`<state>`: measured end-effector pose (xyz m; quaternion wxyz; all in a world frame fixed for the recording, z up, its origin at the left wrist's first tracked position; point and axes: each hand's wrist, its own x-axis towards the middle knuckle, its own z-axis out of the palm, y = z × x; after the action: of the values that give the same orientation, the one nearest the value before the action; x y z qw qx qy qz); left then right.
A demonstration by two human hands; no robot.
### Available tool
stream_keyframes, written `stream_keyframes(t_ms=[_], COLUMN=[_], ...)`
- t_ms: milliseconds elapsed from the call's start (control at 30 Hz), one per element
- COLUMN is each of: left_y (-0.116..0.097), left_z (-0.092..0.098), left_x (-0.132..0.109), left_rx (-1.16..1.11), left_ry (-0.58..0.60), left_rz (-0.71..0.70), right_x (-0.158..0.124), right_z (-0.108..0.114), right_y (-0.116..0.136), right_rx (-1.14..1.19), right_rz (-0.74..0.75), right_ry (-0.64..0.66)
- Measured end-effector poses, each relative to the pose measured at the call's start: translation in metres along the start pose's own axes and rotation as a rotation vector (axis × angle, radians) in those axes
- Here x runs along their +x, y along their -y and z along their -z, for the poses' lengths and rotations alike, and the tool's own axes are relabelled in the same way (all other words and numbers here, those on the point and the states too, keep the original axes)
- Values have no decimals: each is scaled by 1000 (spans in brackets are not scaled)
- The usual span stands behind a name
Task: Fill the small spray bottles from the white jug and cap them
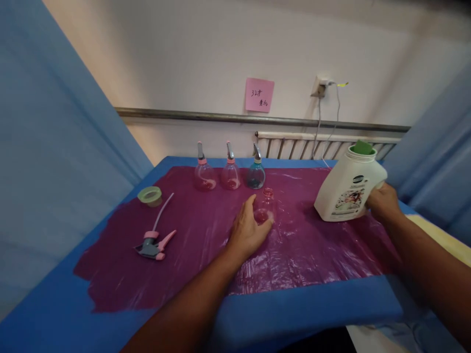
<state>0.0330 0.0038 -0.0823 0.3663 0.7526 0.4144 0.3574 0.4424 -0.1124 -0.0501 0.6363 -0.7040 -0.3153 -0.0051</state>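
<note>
My left hand [247, 226] is curled round the left and near side of an open clear pink spray bottle [269, 203], thumb and fingers against it. The bottle stands upright without a spray head. My right hand [382, 200] grips the handle of a large white jug [348, 189] at the right. The jug is tilted slightly, and something green [362, 147] shows in its uncapped mouth. A pink and grey trigger spray head [150, 247] with its tube lies at the left. Behind it sits a pale green round cap or container [150, 196].
Two pink spray bottles [204, 176] and a teal spray bottle [255, 175] stand in a row at the back. A purple plastic sheet [198, 230] covers the blue table [312, 301]. Blue curtains [55, 122] hang at both sides. Cords [319, 122] run down from a wall socket.
</note>
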Motion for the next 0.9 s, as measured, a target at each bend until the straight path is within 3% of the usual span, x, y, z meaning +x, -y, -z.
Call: stream_keyframes(t_ms=[133,400,600,900], left_y=[-3,-10,-10,0], left_z=[0,2,0,-5], left_x=[0,-1,1,3], left_rx=[25,48,55,67], left_ry=[13,-6,-40,-97], left_rz=[15,9,-41,-132], right_x=[8,19,15,11], right_z=[2,-6,-11,-11], right_y=[27,72,90,106], right_rx=[-233,-661,-907,-1155], right_rz=[-44,103,240,386], right_ry=[24,178,274,311])
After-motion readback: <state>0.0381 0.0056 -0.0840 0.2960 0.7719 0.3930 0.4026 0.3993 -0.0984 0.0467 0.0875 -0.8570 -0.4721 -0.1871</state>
